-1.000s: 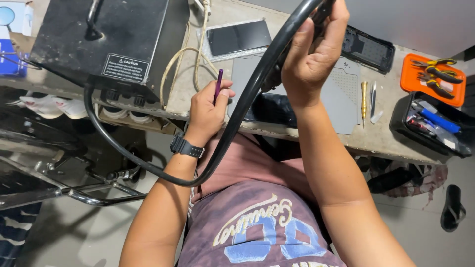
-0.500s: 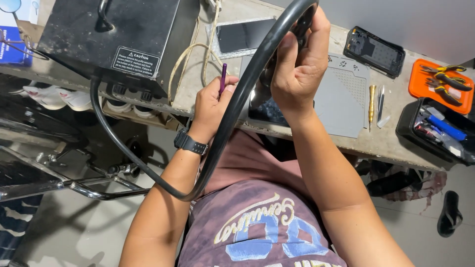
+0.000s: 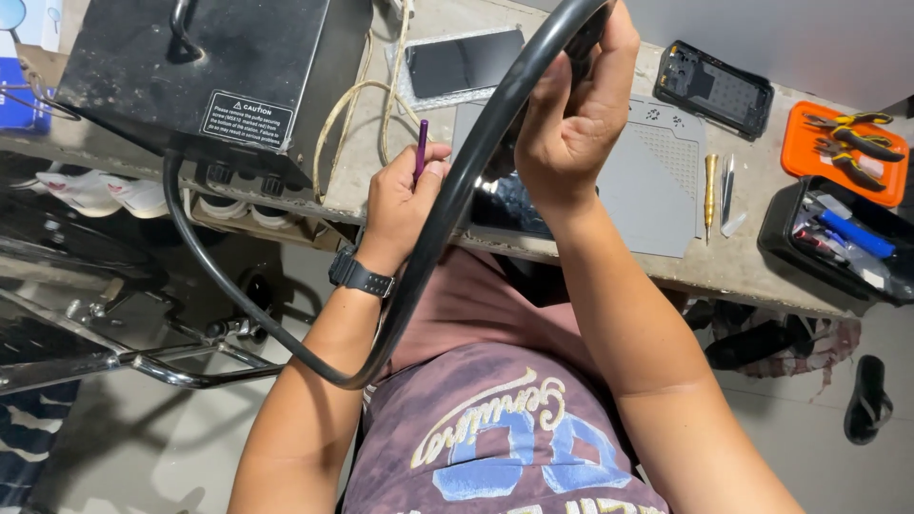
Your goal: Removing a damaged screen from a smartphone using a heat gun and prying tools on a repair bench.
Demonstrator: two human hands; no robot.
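My right hand is raised over the workbench and grips the end of a thick black hose. The hose curves down past my left forearm and back up to a black metal box at the left. My left hand holds a thin purple tool upright, close beside the hose. Under my hands lies a dark phone part on a grey work mat. What the hose end carries is hidden by my right hand.
A phone with a dark screen lies at the back of the bench, an opened phone frame to the right. Further right are an orange tray with pliers, a black tool box, a brass-handled tool and tweezers. Cream cables loop beside the box.
My right hand with the hose end has shifted slightly left and toward me. The left hand with the purple tool stays about where it was.
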